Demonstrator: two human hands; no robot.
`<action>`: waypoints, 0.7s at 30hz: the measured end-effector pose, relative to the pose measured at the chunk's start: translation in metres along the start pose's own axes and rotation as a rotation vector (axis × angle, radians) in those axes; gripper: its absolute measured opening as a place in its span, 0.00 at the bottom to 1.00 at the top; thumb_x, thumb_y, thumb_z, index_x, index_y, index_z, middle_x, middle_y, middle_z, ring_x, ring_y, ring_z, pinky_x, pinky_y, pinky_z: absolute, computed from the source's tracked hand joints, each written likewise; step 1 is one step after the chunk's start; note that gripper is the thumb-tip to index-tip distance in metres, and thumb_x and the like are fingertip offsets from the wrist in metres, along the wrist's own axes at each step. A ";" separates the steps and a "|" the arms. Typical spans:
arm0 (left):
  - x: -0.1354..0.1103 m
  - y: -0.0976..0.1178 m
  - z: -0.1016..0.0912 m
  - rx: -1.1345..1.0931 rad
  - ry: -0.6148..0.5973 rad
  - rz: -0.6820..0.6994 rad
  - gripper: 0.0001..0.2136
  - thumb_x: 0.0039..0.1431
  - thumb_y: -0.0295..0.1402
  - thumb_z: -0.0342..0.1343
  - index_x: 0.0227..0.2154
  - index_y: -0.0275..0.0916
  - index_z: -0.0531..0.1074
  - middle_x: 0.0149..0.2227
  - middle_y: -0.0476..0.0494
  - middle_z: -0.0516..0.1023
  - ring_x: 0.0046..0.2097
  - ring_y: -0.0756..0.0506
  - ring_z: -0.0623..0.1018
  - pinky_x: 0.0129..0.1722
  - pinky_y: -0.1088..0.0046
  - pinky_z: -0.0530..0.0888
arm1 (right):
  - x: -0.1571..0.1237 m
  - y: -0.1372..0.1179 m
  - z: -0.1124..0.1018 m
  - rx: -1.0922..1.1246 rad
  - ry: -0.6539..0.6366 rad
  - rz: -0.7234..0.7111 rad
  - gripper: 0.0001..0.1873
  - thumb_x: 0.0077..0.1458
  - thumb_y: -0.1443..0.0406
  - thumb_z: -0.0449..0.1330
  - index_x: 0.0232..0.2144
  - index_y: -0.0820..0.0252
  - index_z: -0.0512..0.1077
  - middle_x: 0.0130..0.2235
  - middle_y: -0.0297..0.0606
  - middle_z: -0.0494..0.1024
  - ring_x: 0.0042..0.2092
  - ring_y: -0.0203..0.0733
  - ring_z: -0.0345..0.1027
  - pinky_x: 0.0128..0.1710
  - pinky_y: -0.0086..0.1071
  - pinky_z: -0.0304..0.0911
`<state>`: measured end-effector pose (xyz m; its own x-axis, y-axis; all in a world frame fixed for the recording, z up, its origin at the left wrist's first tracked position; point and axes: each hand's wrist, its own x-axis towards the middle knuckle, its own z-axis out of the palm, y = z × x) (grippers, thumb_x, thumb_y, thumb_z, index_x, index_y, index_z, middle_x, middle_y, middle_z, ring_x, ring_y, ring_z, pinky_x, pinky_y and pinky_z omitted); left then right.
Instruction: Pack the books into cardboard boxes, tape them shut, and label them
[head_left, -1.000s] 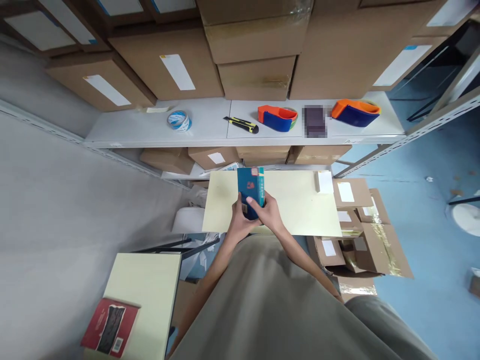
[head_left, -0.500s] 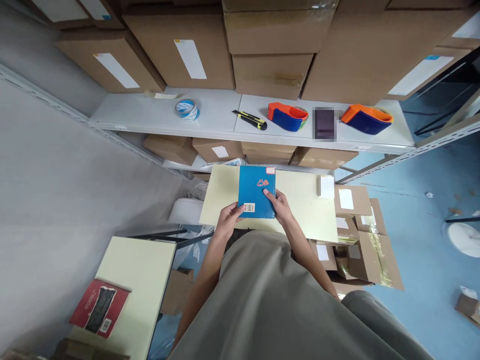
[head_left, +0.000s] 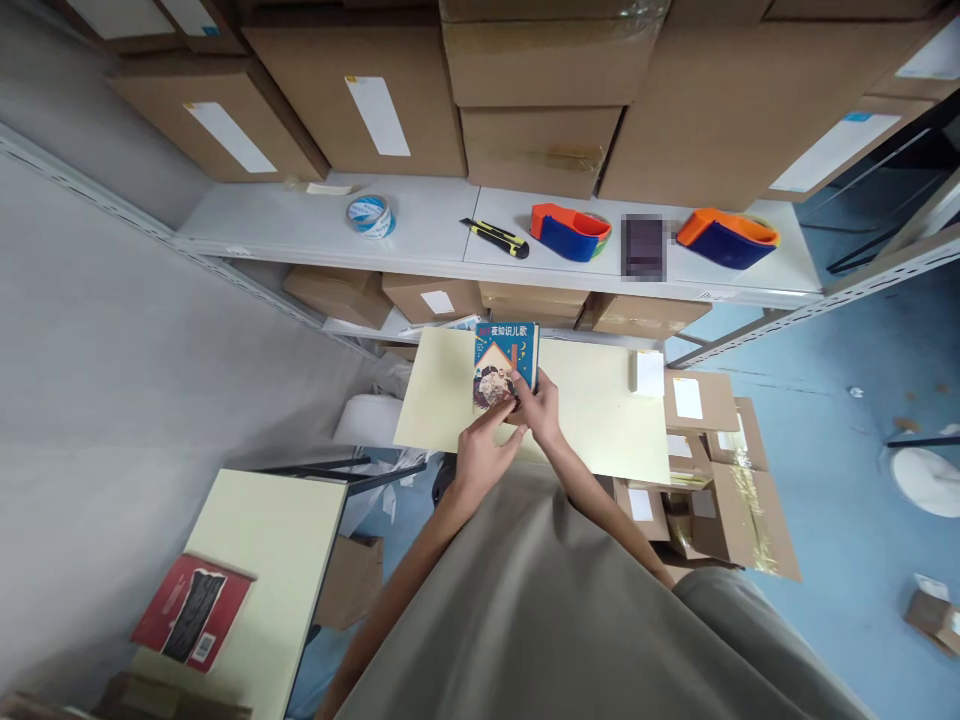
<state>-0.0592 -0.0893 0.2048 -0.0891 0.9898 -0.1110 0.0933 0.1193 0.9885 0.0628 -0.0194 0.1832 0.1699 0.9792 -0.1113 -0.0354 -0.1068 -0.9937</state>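
A blue children's book (head_left: 501,345) is held over the pale yellow table, its illustrated front cover facing up. My right hand (head_left: 540,408) grips the book's lower right side, thumb on the cover and fingers around the spine or page edge. At the bottom edge, my left hand (head_left: 486,455) has its fingers closed on the lower corner, close against the right hand; part of that grip is hidden. Beneath the book lies the pale tabletop (head_left: 600,410), with a small white box (head_left: 647,373) at its right end.
On the shelf (head_left: 427,225) ahead are a tape roll (head_left: 370,217), a utility knife (head_left: 495,238) and two orange-blue holders (head_left: 570,232). Cardboard boxes (head_left: 536,150) fill the space above. A red book (head_left: 193,610) lies on the left table (head_left: 277,520). Open cartons (head_left: 739,500) stand at right.
The book has been turned from its back cover with the barcode to its front cover. My left hand has shifted right, nearer to my right hand.
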 end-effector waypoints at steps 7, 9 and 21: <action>0.020 -0.023 -0.046 -0.360 0.029 -0.249 0.33 0.56 0.55 0.72 0.59 0.40 0.79 0.64 0.34 0.79 0.70 0.31 0.73 0.71 0.50 0.70 | 0.001 0.007 -0.018 0.245 -0.135 0.128 0.28 0.53 0.39 0.70 0.41 0.55 0.81 0.40 0.37 0.86 0.42 0.48 0.77 0.44 0.38 0.73; 0.021 -0.029 -0.050 -0.469 -0.090 -0.332 0.31 0.55 0.54 0.73 0.55 0.37 0.81 0.58 0.33 0.83 0.63 0.31 0.80 0.65 0.50 0.76 | -0.003 0.008 -0.017 0.271 -0.173 0.162 0.30 0.52 0.39 0.71 0.44 0.55 0.82 0.42 0.38 0.86 0.44 0.50 0.79 0.47 0.40 0.74; 0.018 -0.034 -0.030 0.013 0.227 -0.099 0.16 0.61 0.45 0.69 0.46 0.42 0.85 0.50 0.39 0.87 0.53 0.35 0.84 0.58 0.59 0.76 | -0.006 0.019 -0.005 0.036 -0.140 0.089 0.49 0.51 0.37 0.71 0.65 0.57 0.72 0.70 0.53 0.72 0.68 0.61 0.69 0.64 0.50 0.72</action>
<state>-0.0941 -0.0783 0.1724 -0.3188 0.9305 -0.1804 0.0856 0.2178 0.9722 0.0664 -0.0280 0.1644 0.0256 0.9808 -0.1931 -0.0800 -0.1905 -0.9784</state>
